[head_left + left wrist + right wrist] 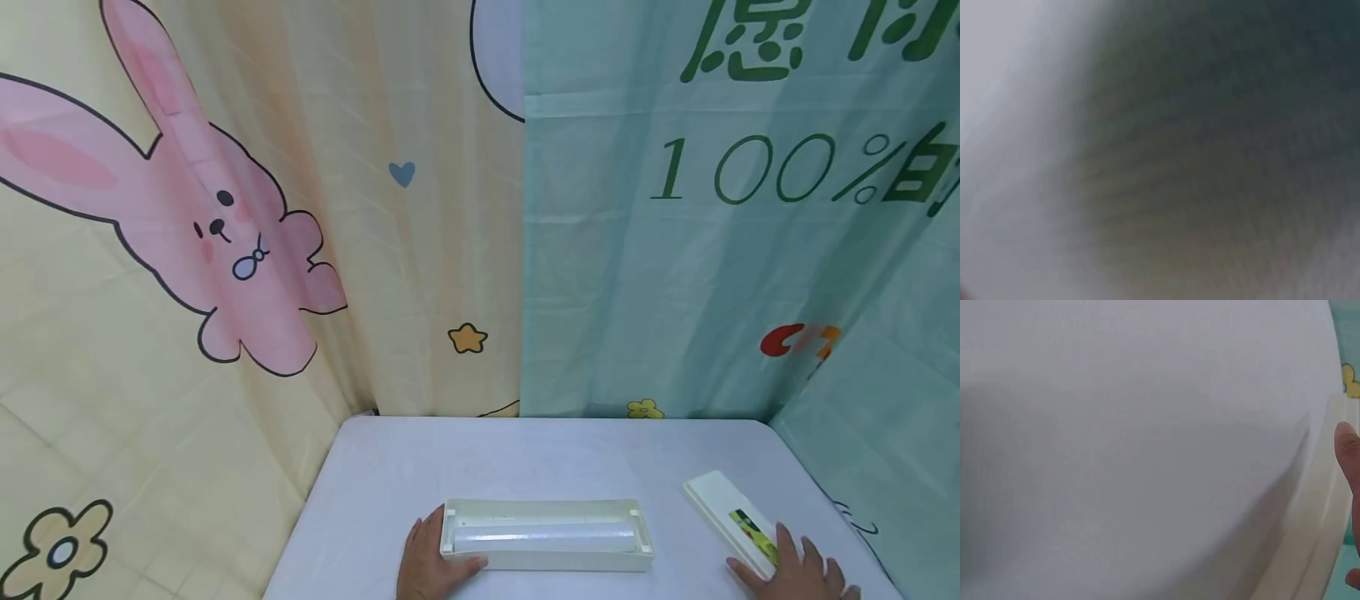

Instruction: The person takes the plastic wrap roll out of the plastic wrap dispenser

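A long, open white box sits on the table with a roll of clear film lying inside along its length. My left hand grips the box's left end, thumb on the front wall and fingers at the back corner. On the right lies a slanted white lid with a green and yellow label. My right hand holds its near part, thumb along one long edge and fingertips along the other. In the right wrist view, the thumb lies against the lid. Dark blur fills most of the left wrist view.
The white table has rounded far corners. Behind it hang a cream curtain with a pink rabbit print and a teal curtain with printed lettering. The curtains run close along the table's left and right sides too.
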`<act>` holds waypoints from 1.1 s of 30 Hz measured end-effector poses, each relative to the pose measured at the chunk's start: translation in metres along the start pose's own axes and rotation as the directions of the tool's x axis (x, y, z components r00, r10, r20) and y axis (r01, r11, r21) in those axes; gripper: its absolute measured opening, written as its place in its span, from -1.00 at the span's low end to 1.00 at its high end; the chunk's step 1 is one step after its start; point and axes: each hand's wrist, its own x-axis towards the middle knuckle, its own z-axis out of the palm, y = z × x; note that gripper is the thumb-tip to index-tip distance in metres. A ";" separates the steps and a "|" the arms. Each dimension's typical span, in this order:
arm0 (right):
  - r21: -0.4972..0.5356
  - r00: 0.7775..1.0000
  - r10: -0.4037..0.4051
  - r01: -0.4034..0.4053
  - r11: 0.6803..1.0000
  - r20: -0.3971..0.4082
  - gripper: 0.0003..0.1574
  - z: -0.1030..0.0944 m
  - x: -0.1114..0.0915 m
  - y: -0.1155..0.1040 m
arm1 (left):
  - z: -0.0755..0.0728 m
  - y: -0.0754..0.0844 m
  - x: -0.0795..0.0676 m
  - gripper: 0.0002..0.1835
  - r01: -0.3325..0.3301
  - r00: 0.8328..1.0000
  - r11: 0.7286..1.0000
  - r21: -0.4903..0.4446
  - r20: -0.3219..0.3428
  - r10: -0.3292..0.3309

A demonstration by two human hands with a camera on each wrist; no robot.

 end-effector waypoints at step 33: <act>0.240 0.716 -0.515 0.666 0.706 -0.471 -0.12 -0.007 -0.071 -0.142 | 0.001 -0.004 0.001 0.17 -0.073 0.997 0.996 0.053 -0.027 0.074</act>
